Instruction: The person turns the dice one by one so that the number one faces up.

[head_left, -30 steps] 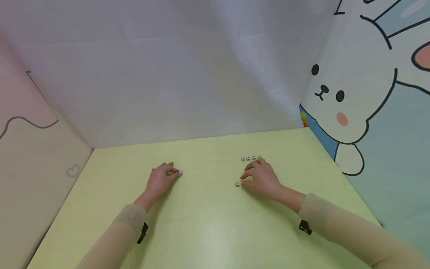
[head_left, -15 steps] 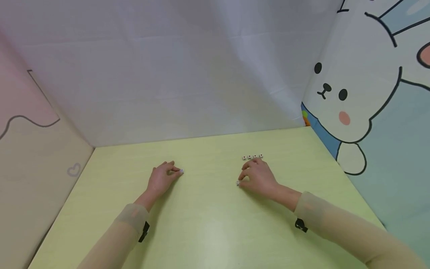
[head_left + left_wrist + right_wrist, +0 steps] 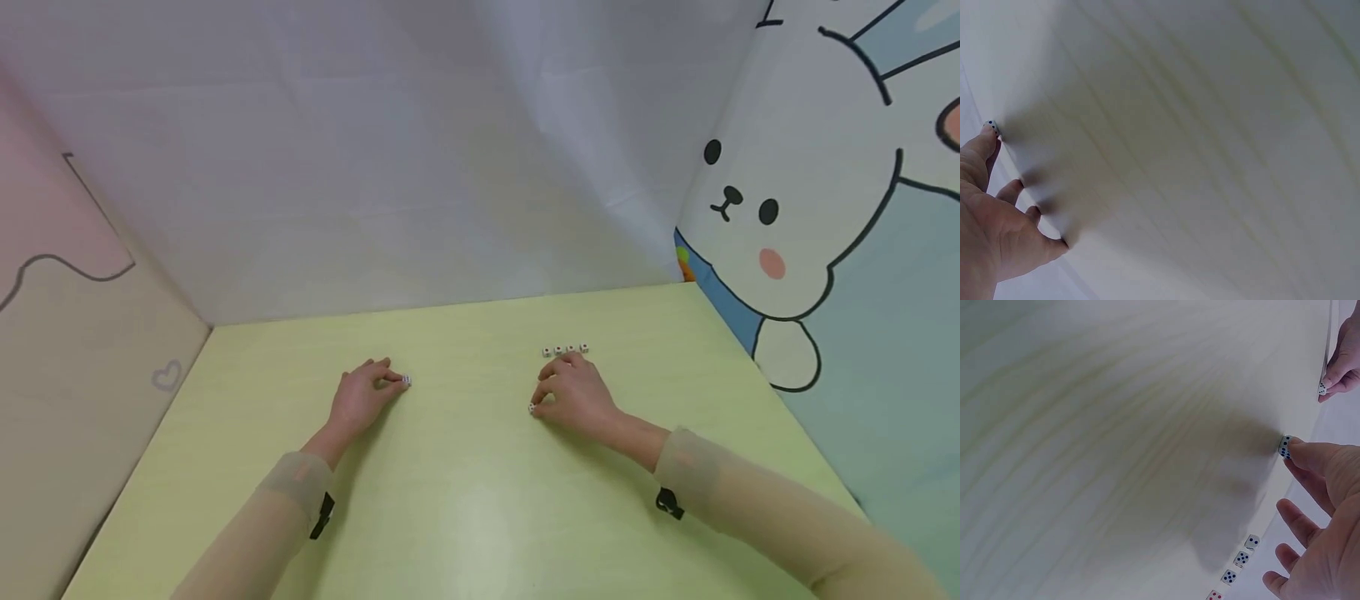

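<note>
Left of the table's middle, my left hand pinches a small white die between thumb and finger. In the left wrist view that die shows dark pips at the fingertips, and the other fingertips are at the tabletop. My right hand pinches a second die, whose blue pips show in the right wrist view. Several more white dice sit in a short row just beyond the right hand's fingers. The held dice are partly covered by the fingers.
The pale yellow table ends at a white cloth backdrop. A side panel with a rabbit drawing stands on the right, and a pink and cream panel on the left.
The right thumb and finger have moved slightly left and closed on the die that lay just in front of them. The left hand keeps its pinch. The view has shifted slightly.
</note>
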A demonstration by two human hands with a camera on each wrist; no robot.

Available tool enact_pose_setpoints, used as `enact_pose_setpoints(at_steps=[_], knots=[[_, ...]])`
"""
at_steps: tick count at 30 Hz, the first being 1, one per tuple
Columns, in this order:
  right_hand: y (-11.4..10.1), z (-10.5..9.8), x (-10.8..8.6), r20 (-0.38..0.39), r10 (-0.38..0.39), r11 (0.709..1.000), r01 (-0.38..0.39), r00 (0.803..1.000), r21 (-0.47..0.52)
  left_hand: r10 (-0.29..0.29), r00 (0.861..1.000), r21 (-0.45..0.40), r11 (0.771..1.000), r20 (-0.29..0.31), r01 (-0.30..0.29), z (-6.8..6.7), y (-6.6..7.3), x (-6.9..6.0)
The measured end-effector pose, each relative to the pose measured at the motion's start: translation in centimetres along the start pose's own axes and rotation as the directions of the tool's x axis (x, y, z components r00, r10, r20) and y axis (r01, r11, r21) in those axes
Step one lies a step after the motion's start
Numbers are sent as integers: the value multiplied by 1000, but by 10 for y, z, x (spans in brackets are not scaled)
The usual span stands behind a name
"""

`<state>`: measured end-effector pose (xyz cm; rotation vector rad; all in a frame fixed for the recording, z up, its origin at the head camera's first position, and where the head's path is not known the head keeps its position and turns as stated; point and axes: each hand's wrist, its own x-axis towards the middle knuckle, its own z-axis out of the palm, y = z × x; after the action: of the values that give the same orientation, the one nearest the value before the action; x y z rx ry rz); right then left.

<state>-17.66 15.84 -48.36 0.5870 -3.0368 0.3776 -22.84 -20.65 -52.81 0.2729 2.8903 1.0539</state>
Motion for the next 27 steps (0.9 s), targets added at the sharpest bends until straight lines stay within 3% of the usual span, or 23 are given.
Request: enact_pose_setpoints(at_steps=[16, 21, 27], knots=[[4, 3, -5, -66, -13, 999, 16, 998, 39, -1, 1000, 8, 1000, -6, 1, -2, 3, 2], [5, 3, -7, -76, 48, 990, -37, 996, 136, 3, 1000, 4, 1000, -13, -3, -1, 3, 1], [9, 1, -8, -108, 94, 943, -54, 990, 327, 2, 1000, 4, 1000, -18, -2, -1, 2, 3]])
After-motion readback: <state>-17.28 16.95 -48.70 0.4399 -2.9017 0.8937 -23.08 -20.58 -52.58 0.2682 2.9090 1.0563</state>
